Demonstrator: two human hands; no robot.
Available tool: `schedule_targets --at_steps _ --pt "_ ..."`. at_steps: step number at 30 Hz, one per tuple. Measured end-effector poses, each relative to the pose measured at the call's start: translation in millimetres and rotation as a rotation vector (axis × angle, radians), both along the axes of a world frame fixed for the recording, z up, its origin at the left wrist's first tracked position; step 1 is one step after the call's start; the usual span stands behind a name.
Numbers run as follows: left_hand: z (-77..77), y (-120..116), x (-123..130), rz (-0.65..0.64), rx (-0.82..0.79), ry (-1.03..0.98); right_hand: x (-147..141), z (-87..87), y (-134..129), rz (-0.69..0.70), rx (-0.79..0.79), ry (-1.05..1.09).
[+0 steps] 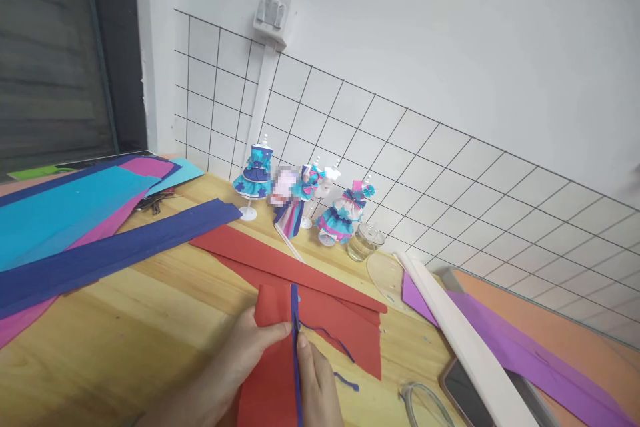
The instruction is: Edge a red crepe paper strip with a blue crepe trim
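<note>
In front of me is a folded red crepe paper strip (270,363) with a narrow dark blue edge (295,297) along its right side. My left hand (243,350) grips the red paper from the left, thumb pressed on top near the blue edge. Closed at the right side of the paper is my right hand (317,380). Small dark scissors (297,324) poke out past its fingertips at the blue edge; their handles are hidden. Thin blue trimmings (346,381) lie on the table to the right. Behind, a larger red paper sheet (300,280) lies flat.
Blue, turquoise and pink paper strips (75,213) cover the left side. Miniature dress forms (255,173) stand along the wire grid (380,127), beside a glass cup (365,241). To the right are a white strip (465,340), purple paper (540,353), a phone (470,390) and a tape roll (425,403).
</note>
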State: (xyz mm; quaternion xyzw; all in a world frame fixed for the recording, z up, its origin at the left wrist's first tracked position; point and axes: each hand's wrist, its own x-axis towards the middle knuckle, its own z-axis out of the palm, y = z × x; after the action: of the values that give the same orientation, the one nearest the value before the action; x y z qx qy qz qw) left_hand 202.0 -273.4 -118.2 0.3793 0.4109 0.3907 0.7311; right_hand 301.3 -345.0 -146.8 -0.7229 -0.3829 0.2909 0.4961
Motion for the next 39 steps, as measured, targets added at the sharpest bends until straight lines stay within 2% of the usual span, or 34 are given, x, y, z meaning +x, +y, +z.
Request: schedule_targets --at_steps 12,20,23,25,28,30,33,36,39 --pt "0.7 -1.3 -0.1 -0.006 -0.036 -0.033 -1.4 11.0 0.8 0.009 -0.030 -0.009" --pt "18.1 4.1 -11.5 0.017 -0.082 -0.077 -2.3 15.6 1.5 0.080 0.041 -0.063" --pt "17.5 12.6 -17.1 0.031 -0.113 -0.079 -1.4 14.9 2.4 0.178 0.055 -0.066" --pt "13.6 20.7 -20.7 0.068 -0.052 -0.012 0.1 13.3 3.5 0.257 0.075 -0.098" --pt "9.3 31.6 -27.0 0.109 0.191 0.092 2.0 9.9 4.6 0.308 0.085 -0.173" --pt "10.5 34.9 -31.7 0.046 0.302 0.188 2.5 8.4 4.6 0.339 0.067 -0.204" --pt "15.6 33.4 -37.1 -0.095 0.355 0.306 2.6 7.9 4.5 0.376 0.038 -0.211" --pt "16.9 30.1 -38.0 -0.227 0.375 0.270 3.9 7.1 5.9 0.412 0.048 -0.230" --pt "12.3 30.5 -36.6 -0.355 0.302 0.204 6.6 5.2 7.7 0.419 0.054 -0.280"
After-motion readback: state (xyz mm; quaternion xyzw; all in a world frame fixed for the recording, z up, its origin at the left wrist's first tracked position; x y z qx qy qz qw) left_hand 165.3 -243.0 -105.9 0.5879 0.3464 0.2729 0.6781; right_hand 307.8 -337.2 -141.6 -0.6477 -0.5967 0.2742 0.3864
